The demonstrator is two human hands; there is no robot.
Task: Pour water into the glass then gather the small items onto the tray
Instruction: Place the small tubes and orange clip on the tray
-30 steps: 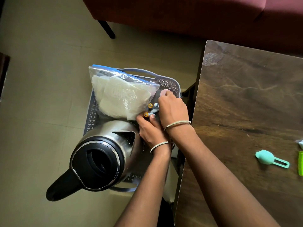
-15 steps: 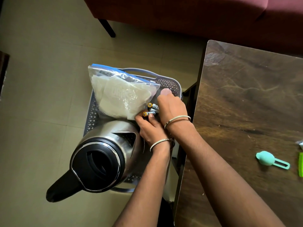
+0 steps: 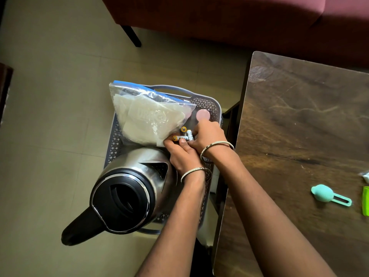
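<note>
A grey perforated tray (image 3: 214, 105) sits low beside the table. On its near part stands a steel kettle (image 3: 137, 176) with a black lid and handle. A clear zip bag (image 3: 147, 114) of white contents lies across the far part. Several small batteries (image 3: 184, 134) lie in the tray by the bag's corner. My left hand (image 3: 182, 156) pinches them from the near side. My right hand (image 3: 208, 135) closes over their right ends. A pink round disc (image 3: 203, 114) lies just beyond my right fingers. No glass is in view.
A dark wooden table (image 3: 299, 116) fills the right side. On it lie a teal scoop-like item with a loop (image 3: 327, 195), a bright green item (image 3: 365, 200) and a white scrap (image 3: 366, 175) at the right edge. A maroon sofa (image 3: 219, 17) stands behind.
My right hand has drawn back slightly, uncovering more of the pink disc. Both hands stay on the batteries, which have shifted a little by the bag's corner.
</note>
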